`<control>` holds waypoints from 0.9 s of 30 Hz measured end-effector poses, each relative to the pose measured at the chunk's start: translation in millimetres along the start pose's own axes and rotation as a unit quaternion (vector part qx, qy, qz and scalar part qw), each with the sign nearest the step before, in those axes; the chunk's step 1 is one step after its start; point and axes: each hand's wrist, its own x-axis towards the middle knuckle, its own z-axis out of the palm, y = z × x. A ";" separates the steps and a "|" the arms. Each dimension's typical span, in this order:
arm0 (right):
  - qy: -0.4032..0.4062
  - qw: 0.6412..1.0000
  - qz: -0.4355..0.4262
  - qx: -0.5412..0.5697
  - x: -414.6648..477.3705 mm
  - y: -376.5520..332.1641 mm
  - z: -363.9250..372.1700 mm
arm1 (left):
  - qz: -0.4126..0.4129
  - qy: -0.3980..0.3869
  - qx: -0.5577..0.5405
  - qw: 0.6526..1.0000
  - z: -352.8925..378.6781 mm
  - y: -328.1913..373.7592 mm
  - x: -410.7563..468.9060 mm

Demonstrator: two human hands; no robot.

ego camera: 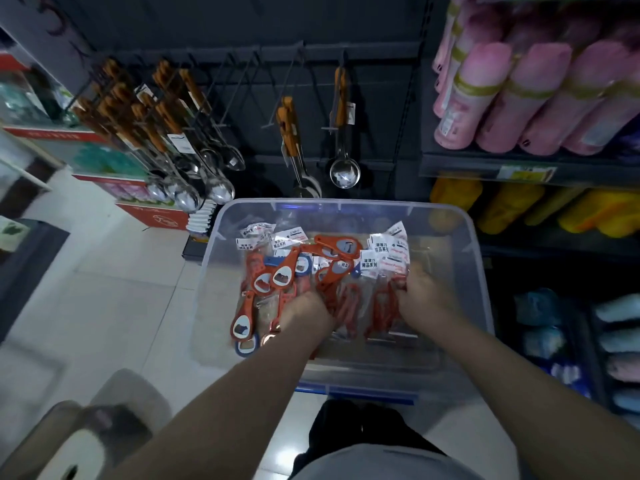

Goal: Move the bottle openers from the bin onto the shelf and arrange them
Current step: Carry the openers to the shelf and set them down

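Observation:
A clear plastic bin [474, 258] stands on the floor in front of me, holding several orange bottle openers [277, 275] and packaged items with white labels [381, 254]. Both my hands are down inside the bin. My left hand [304, 311] digs into the pile of orange openers, fingers curled into them. My right hand [420, 294] grips a bunch of orange packaged openers [381, 306] on the right side of the pile. A blue opener [247, 348] lies at the near left. Black display hooks [242, 81] stick out from the dark back panel above the bin.
Spoons and ladles with orange-brown handles [166, 112] hang on hooks at the left; one ladle [344, 171] hangs mid-panel. Pink rolls [519, 91] and yellow items [502, 206] fill shelves to the right. White tiled floor [121, 289] lies to the left.

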 end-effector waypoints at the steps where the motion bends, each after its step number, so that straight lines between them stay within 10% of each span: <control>1: 0.004 1.000 -0.014 -0.011 -1.4 -0.1 -2.8 | -0.012 -0.020 -0.033 0.999 -0.1 2.0 0.8; 8: 0.016 0.997 -0.073 -0.007 -1.4 -1.2 -13.5 | -0.075 -0.035 -0.344 0.935 -23.8 8.3 -13.6; 15: 0.024 0.994 -0.108 0.000 -13.5 -14.7 -16.8 | -0.044 0.184 -0.289 0.938 -55.2 1.6 -38.8; 27: 0.289 0.919 0.010 0.269 -90.9 20.5 -60.7 | 0.219 0.143 -0.471 0.843 -55.2 66.6 -74.1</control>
